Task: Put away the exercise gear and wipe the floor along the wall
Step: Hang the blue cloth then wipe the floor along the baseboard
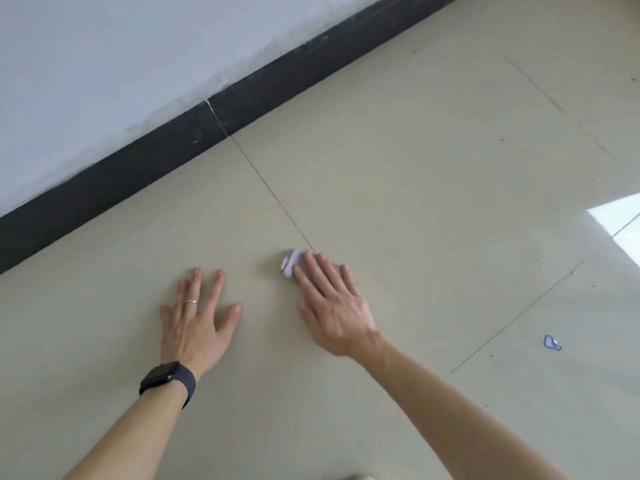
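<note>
Fingers of the right hand point(334, 306) press flat on a small crumpled pale-lilac cloth point(291, 264) at frame centre, on the beige tiled floor point(415, 188). Left hand point(197, 317) rests spread and empty beside it. Black skirting board point(145, 164) runs diagonally toward the upper right, so wiping should follow that line.

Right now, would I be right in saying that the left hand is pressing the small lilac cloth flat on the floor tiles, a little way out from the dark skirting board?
Not quite. The head view shows the right hand pressing the lilac cloth flat on the floor tiles, out from the dark skirting board. The left hand lies flat on bare tile beside it.
</note>
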A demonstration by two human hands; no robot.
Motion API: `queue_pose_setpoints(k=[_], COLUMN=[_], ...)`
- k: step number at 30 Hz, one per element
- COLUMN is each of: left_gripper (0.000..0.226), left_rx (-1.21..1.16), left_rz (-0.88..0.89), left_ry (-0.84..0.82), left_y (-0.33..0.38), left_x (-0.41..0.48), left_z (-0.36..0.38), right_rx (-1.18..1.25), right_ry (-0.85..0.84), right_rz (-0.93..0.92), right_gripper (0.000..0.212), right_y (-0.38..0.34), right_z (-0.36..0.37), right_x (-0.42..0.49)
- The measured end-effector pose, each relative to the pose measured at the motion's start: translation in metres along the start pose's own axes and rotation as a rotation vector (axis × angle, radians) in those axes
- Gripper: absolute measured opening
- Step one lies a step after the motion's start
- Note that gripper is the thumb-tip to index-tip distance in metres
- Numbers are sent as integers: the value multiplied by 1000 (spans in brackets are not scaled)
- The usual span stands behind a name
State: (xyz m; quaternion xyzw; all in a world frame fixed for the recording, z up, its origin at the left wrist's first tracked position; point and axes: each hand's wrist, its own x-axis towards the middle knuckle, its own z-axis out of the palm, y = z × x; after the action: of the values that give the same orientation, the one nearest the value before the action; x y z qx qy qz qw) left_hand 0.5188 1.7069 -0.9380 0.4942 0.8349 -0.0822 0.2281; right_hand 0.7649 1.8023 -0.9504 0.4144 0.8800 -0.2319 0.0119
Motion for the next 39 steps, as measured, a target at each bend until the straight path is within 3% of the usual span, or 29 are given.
queue_pose_setpoints(k=[2,4,9,11,13,16,18,19,21,24,27,29,32,34,36,39], left_gripper=[71,73,78,82,83,83,84,84,85,88,88,88,88,88,87,86], left_rx=[-5,-19,-107,-164,-220,-277,-289,-297,-319,-329,-338,-355,-365,-372,-378,-370], left_rz=[-16,-42,-261,-383,-418,-397,-383,-381,-380,-384,-391,-383,-390,-397,-401,-393], left_ry=[5,-6,2,-44,-85,-112,-110,-95,-79,-69,-64,-73,-83,-89,-87,-86], left_y=[-16,-32,-81,-102,-114,-117,-118,-119,-122,-123,-123,-122,-122,-123,-123,-122], left_x=[-4,-7,-1,4,7,10,10,11,11,11,12,11,12,11,10,10], left_z=[1,0,-7,-9,-8,-9,-8,-7,-6,-2,-1,-2,-4,-5,-5,-4], right_rx=[-27,-68,85,101,63,-9,-65,-78,-108,-38,73,32,-103,-168,-196,-107], right_ry=[-68,-29,99,134,140,-56,-124,-104,-34,56,142,111,-115,-245,-184,8], right_rz=[-176,-176,508,623,484,16,-193,-213,-104,309,569,398,-162,-355,-298,136], right_gripper=[57,57,62,64,65,63,60,59,59,61,65,65,64,62,60,61], right_y=[-17,2,48,22,-28,-99,-104,-93,-63,-32,-59,-100,-154,-154,-120,-56], right_z=[11,4,-48,-42,-17,21,21,14,-5,-42,-41,-19,15,14,0,-33], right_x=[3,29,131,150,144,114,127,147,195,265,294,280,235,234,253,277])
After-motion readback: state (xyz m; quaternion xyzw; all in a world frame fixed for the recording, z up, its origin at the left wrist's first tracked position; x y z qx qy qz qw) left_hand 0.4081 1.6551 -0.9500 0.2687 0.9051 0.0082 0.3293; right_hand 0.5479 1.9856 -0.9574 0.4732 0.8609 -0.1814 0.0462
